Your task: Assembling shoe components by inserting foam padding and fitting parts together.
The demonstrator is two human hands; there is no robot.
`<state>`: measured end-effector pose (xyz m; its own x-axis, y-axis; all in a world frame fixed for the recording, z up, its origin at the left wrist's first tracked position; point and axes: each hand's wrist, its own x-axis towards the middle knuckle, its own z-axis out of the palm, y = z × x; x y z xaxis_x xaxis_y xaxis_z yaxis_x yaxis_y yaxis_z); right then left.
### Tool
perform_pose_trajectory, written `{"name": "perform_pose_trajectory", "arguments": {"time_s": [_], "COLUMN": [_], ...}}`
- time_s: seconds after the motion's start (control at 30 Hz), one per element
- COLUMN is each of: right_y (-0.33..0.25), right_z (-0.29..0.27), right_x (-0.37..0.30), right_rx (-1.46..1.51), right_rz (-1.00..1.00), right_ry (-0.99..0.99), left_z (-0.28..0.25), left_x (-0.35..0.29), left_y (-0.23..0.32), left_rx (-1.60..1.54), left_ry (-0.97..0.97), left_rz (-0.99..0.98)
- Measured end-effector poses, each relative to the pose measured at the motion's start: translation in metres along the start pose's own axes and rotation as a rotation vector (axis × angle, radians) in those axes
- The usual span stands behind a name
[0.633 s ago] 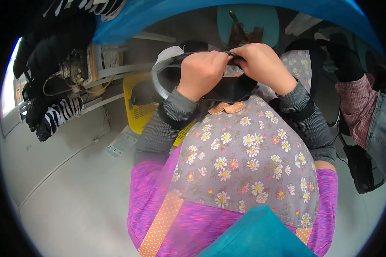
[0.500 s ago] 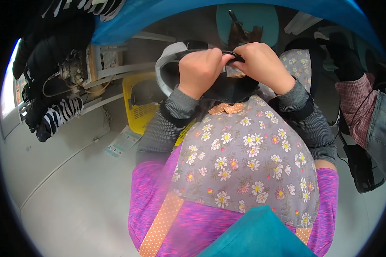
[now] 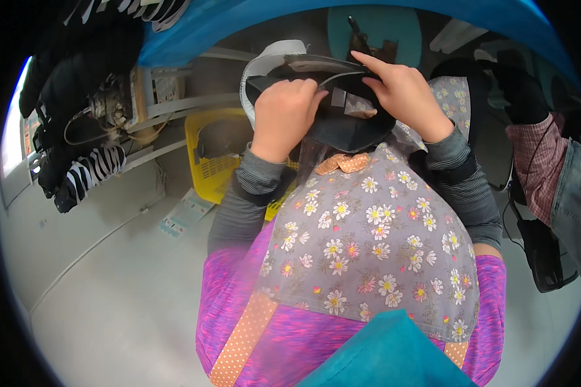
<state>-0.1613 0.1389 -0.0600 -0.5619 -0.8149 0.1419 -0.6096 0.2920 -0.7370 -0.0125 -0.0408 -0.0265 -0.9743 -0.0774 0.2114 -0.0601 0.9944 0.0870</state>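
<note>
A black cap (image 3: 342, 132) with a pale grey-white brim (image 3: 245, 87) is held in front of my chest, its hollow inside turned up toward me. My left hand (image 3: 283, 116) is closed on the cap's left edge, fingers curled over it. On the other side my right hand (image 3: 410, 97) grips the right edge, its thumb at the inside and its index finger stretched along the far rim. Within the cap a small white label (image 3: 338, 97) and a shiny tan patch (image 3: 360, 108) show. The fingertips under the cap's edge are hidden.
Beside my left arm stands a yellow plastic basket (image 3: 203, 174). A machine (image 3: 110, 103) and hanging black-and-white pieces (image 3: 90, 171) are at the left. Beyond the cap is a teal stool (image 3: 403, 29) with dark objects on it. Another person's plaid sleeve (image 3: 539, 161) shows at the right.
My hands have moved apart from their close pinch at the cap's edge. The cap has spread, showing its inside and labels, and my right index finger has straightened.
</note>
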Motion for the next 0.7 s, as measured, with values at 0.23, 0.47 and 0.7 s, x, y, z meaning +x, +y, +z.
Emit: {"name": "perform_pose_trajectory", "arguments": {"time_s": [0.23, 0.47, 0.7], "right_y": [-0.003, -0.007, 0.000], "right_z": [0.000, -0.002, 0.008], "right_x": [0.002, 0.001, 0.000], "right_rx": [0.138, 0.114, 0.178], "right_rz": [0.042, 0.016, -0.040], "right_ry": [0.063, 0.069, 0.077], "left_z": [-0.022, -0.023, -0.029], "left_x": [0.018, 0.021, 0.027], "left_y": [-0.005, -0.008, -0.005], "left_rx": [0.055, 0.079, 0.031], "left_ry": [0.034, 0.073, 0.126], "left_rz": [0.063, 0.057, 0.252]}}
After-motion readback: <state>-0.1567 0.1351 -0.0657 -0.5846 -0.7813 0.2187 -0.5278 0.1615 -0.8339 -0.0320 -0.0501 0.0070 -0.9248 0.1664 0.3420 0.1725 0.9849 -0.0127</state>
